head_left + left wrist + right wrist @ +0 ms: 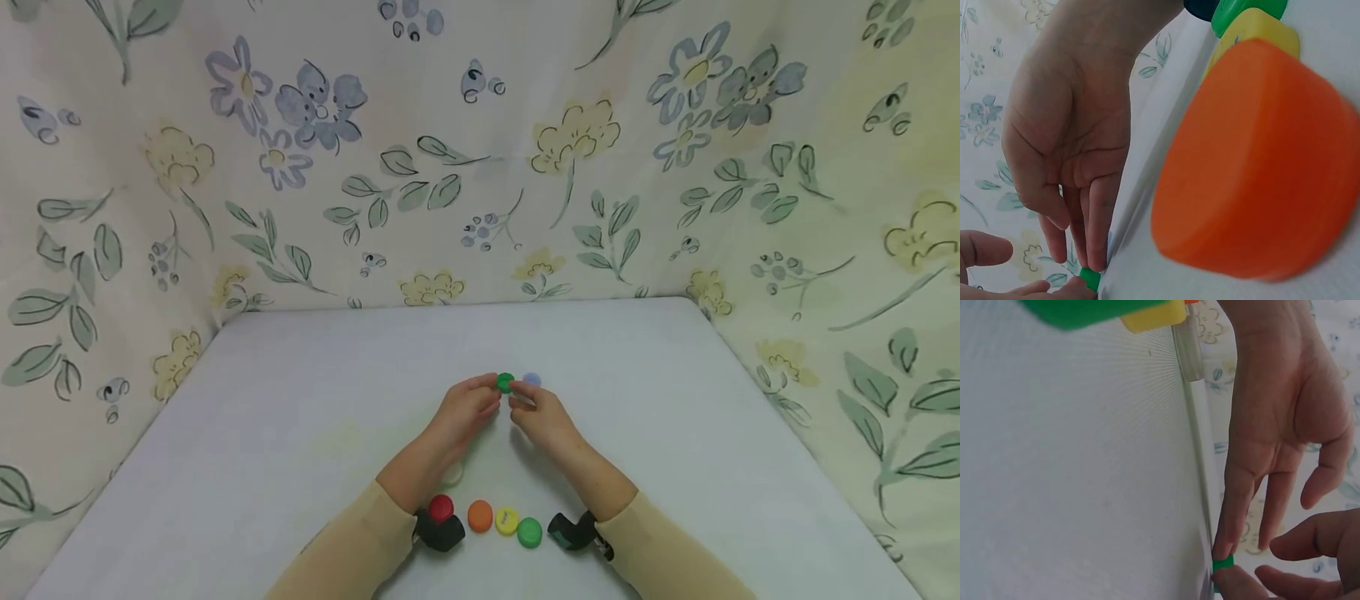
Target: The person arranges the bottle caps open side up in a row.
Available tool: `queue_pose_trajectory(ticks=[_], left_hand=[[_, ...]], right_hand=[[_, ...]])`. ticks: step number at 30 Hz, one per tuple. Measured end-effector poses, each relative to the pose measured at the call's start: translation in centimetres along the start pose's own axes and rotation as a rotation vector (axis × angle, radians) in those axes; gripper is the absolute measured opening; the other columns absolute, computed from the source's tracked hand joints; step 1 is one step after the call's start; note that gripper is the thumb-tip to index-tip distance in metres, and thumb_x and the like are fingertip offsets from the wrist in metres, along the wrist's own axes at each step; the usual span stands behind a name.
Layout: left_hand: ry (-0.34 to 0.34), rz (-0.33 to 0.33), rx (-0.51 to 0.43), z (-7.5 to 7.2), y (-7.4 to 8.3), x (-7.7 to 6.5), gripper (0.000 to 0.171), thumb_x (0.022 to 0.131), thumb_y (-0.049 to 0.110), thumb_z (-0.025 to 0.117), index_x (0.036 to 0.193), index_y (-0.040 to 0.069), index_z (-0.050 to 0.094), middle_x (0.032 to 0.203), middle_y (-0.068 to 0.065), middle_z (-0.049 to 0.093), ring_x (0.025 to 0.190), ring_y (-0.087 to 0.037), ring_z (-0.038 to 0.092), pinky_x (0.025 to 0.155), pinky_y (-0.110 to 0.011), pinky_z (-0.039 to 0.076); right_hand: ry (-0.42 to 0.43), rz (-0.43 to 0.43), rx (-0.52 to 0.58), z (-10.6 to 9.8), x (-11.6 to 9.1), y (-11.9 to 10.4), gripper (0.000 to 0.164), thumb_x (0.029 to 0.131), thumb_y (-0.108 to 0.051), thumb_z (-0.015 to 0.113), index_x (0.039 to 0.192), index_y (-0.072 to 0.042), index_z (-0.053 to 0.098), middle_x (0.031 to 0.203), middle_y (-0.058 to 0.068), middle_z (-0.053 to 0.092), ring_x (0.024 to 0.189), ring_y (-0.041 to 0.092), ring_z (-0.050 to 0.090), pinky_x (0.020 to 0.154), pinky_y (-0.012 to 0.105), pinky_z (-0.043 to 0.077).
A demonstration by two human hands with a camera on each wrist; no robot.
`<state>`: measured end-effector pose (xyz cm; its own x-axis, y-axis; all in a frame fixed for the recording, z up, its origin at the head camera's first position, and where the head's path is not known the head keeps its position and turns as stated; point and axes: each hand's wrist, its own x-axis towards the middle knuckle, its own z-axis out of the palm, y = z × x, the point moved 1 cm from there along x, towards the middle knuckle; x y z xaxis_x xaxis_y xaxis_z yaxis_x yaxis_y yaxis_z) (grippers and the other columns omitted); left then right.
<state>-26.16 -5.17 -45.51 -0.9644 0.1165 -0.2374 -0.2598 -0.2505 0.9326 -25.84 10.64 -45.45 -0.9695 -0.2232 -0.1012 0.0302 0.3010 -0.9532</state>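
Note:
A small green cap [506, 382] lies out on the table with the fingertips of both hands at it, one hand from each side. My left hand [467, 410] reaches in from the left, its fingers nearly straight against the cap's side. From the right, my right hand [546, 419] touches it with extended fingers. The left wrist view shows the green cap [1090, 279] between the fingertips, with the right palm [1075, 119] facing inward. A pale blue cap [532, 379] sits just behind the right fingers, partly covered.
Near the forearms is a row of caps: red [441, 506], orange [480, 517], yellow [507, 522] and green [529, 532]. A whitish translucent cap [452, 475] lies beside the left wrist. Black wrist cameras [441, 533] hang close to the row. Floral cloth [450, 167] surrounds the white table [300, 375].

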Motion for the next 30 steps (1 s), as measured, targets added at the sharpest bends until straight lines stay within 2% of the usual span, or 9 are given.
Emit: queue_pose_trajectory(ticks=[7, 15, 24, 30], left_hand=[[-0.067, 0.006, -0.049, 0.0, 0.2, 0.0, 0.059, 0.093, -0.002, 0.046, 0.151, -0.011, 0.038, 0.156, -0.025, 0.039, 0.143, -0.034, 0.037, 0.118, -0.043, 0.033], [-0.064, -0.010, -0.074, -0.5, -0.1, 0.0, 0.059, 0.092, -0.003, 0.046, 0.150, -0.012, 0.038, 0.157, -0.027, 0.038, 0.147, -0.036, 0.035, 0.118, -0.045, 0.032], [-0.075, -0.025, -0.022, -0.6, 0.5, -1.0, 0.058, 0.094, -0.001, 0.047, 0.151, -0.010, 0.038, 0.156, -0.027, 0.040, 0.145, -0.037, 0.037, 0.118, -0.045, 0.032], [-0.061, 0.045, 0.110, -2.0, 2.1, -2.5, 0.049, 0.103, 0.006, 0.051, 0.150, -0.007, 0.042, 0.152, -0.025, 0.048, 0.140, -0.035, 0.047, 0.113, -0.042, 0.039]], right_hand=[[-0.023, -0.007, -0.031, -0.1, -0.1, -0.4, 0.051, 0.097, 0.000, 0.057, 0.148, 0.004, 0.049, 0.151, 0.025, 0.048, 0.136, 0.036, 0.052, 0.106, 0.049, 0.047], [-0.032, 0.008, -0.055, 0.1, -0.2, -0.3, 0.051, 0.099, -0.003, 0.058, 0.149, 0.002, 0.049, 0.151, 0.024, 0.049, 0.136, 0.035, 0.052, 0.107, 0.049, 0.046], [-0.047, 0.007, -0.079, 0.3, -0.6, -0.6, 0.050, 0.100, -0.005, 0.059, 0.149, 0.002, 0.049, 0.149, 0.025, 0.050, 0.137, 0.037, 0.050, 0.109, 0.051, 0.043], [-0.051, 0.007, -0.080, 0.4, -1.1, -0.9, 0.047, 0.100, -0.007, 0.059, 0.146, -0.001, 0.054, 0.145, 0.022, 0.055, 0.135, 0.038, 0.052, 0.107, 0.052, 0.046]])
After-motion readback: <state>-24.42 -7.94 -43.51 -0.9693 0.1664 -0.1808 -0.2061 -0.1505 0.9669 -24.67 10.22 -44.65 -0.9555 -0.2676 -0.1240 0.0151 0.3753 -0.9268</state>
